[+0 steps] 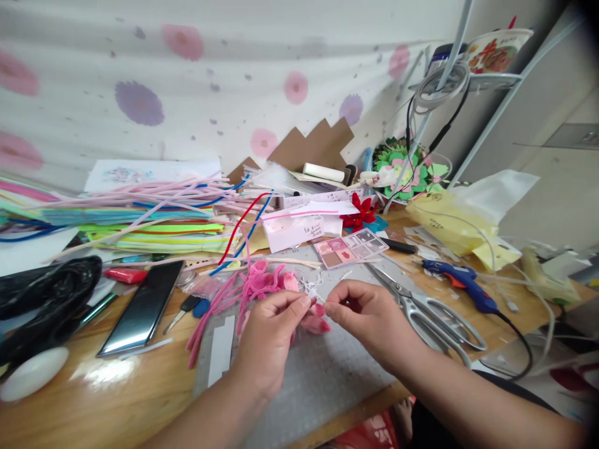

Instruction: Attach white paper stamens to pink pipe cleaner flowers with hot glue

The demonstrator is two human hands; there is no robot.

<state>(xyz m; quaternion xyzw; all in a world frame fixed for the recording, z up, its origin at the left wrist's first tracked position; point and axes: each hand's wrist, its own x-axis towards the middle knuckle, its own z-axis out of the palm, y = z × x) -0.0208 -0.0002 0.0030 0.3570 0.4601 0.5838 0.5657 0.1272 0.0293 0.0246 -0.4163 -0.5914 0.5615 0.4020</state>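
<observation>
Over the grey cutting mat (322,390), my two hands come close together with fingertips pinched. My left hand (269,333) has thumb and forefinger closed on thin white strands (312,285), whose loose ends fan out beyond the fingertips. A small gap away, my right hand (372,318) pinches the near end of a strand; its fingers partly hide it. Pink fuzzy-stem petals (264,280) lie right behind and beneath my left hand, with darker-tipped pink petals (317,323) below the fingertips. Long pink fuzzy stems (213,308) run out to the left.
Silver scissors (421,305) and a blue glue gun (461,280) lie to the right. Leftward are a phone (143,308), a key (182,312) and a black bundle (56,305). Behind stand bundled coloured stems (154,237), a white box (304,229) and a red flower (359,212).
</observation>
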